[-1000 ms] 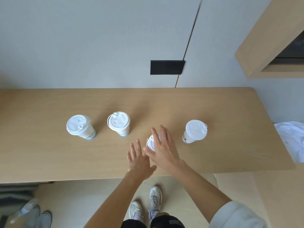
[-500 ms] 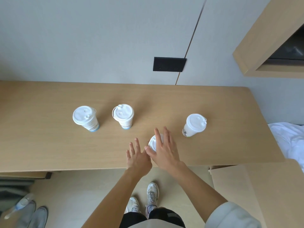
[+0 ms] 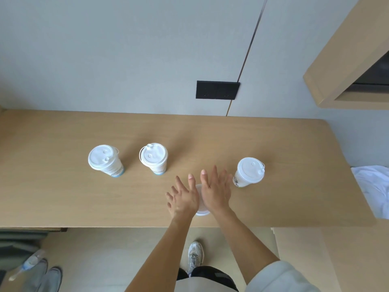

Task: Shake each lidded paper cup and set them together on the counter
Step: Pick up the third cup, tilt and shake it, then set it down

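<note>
Four white lidded paper cups are on the light wooden counter (image 3: 63, 197). One cup (image 3: 105, 159) stands at the left, a second cup (image 3: 154, 155) just right of it, and a third cup (image 3: 250, 170) stands apart at the right. The fourth cup (image 3: 201, 210) is near the counter's front edge, mostly hidden, with only part of its blurred lid showing. My left hand (image 3: 183, 200) presses its left side and my right hand (image 3: 215, 192) its right side. The fingers of both hands are stretched forward.
A black wall panel (image 3: 216, 90) sits above the counter's back edge. A wooden cabinet (image 3: 345, 60) juts out at the upper right. White cloth (image 3: 374, 186) lies past the counter's right end. Shoes (image 3: 44, 275) and a plastic bottle (image 3: 27, 264) are on the floor at lower left.
My left hand has moved in from beside the cup to its left side. My right hand has shifted from over the lid to the right side, so both palms flank it.
</note>
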Demonstrator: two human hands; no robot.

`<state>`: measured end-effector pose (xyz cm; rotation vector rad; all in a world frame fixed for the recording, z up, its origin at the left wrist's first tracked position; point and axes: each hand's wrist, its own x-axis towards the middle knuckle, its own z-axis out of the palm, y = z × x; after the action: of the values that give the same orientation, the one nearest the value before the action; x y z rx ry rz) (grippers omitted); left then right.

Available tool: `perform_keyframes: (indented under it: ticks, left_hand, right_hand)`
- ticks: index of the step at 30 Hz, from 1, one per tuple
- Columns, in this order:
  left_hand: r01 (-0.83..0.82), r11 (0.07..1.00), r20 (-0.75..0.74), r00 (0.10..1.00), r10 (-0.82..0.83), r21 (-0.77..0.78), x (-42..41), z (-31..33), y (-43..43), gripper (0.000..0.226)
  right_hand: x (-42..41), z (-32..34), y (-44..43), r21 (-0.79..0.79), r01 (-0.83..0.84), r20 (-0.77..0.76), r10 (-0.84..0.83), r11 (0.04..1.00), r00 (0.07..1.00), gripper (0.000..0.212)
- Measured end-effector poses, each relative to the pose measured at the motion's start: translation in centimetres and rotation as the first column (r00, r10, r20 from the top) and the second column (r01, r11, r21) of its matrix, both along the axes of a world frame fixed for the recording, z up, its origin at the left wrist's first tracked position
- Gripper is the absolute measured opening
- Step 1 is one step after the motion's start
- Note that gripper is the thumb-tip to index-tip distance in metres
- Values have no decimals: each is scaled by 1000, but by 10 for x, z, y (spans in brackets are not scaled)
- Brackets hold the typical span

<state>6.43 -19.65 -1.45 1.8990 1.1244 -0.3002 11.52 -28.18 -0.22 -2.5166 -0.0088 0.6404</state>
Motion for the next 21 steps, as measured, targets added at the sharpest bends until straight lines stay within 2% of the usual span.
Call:
perform_keyframes:
  ticks: [2, 5, 11, 14, 16, 18, 19, 21]
  left_hand:
    - [11, 998, -45, 999, -9, 61, -2, 7, -6, 71]
    - [24, 990, -67, 998, -15, 139, -1, 0, -9, 73]
    - [29, 990, -72, 997, -19, 140, 1, -2, -9, 83]
    - [42, 990, -75, 997, -32, 134, 1, -2, -7, 84]
    - [81, 987, -66, 995, -73, 141, 2, -2, -5, 90]
    - [129, 978, -23, 992, -127, 165, 3, -2, -2, 94]
    - [174, 965, 4, 984, -178, 194, 4, -2, 1, 94]
    - [309, 905, 35, 942, -333, 291, 10, 0, 13, 92]
  right_hand:
    - [-3, -3, 4, 45, 68, 21, -69, 997, 997, 73]
    - [-2, -9, 3, 43, 47, 40, -49, 998, 998, 72]
    - [4, -17, 4, 34, -1, 12, 1, 999, 1000, 72]
    - [3, -20, 3, -77, -143, 44, 147, 987, 988, 61]
    - [1, -21, 2, -126, -156, 71, 166, 980, 984, 59]
    - [-5, -21, 1, -43, -22, 60, 24, 999, 998, 62]
    - [-8, -16, 2, 42, 92, -5, -92, 995, 996, 66]
    - [-20, -4, 5, 228, 368, -157, -339, 902, 928, 73]
